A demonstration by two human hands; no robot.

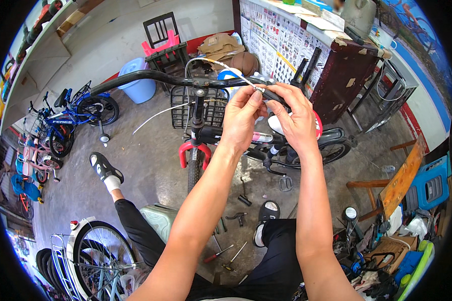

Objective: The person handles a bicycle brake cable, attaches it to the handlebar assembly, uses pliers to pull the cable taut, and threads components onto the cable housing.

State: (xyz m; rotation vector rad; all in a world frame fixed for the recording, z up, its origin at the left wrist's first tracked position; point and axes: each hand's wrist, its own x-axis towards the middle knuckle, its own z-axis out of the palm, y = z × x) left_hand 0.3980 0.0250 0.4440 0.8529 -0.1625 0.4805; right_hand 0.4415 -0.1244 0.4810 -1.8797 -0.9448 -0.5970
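The pale cable (240, 75) under inspection is lying toward one o'clock of the view, arching above the black handlebar (140, 75) and ending at a small metal fitting (260, 90) between the two hands. The left hand (242, 113) is pinching at that fitting, thumb and index finger drawn together with no clear gap; its remaining fingers are curling beneath and are partly hidden. The right hand (297, 113), just beside it toward two o'clock, is holding a black cylindrical part (276, 97), its thumb bearing on the near side and its fingers bending over the top. Whether the fitting is seating in that part cannot be told. The cable is judged light and springy, likely to be pushing back against its bend and kinking if forced; the fitting is probably hard and smooth, so slipping under damp fingertips. The sound hold is at the fitting or just behind it, with the black part being steadied opposite. A second pale cable (158, 111) is hanging toward ten o'clock, beside the black basket (180, 119). A brake lever (238, 217) is resting on the floor near six o'clock.
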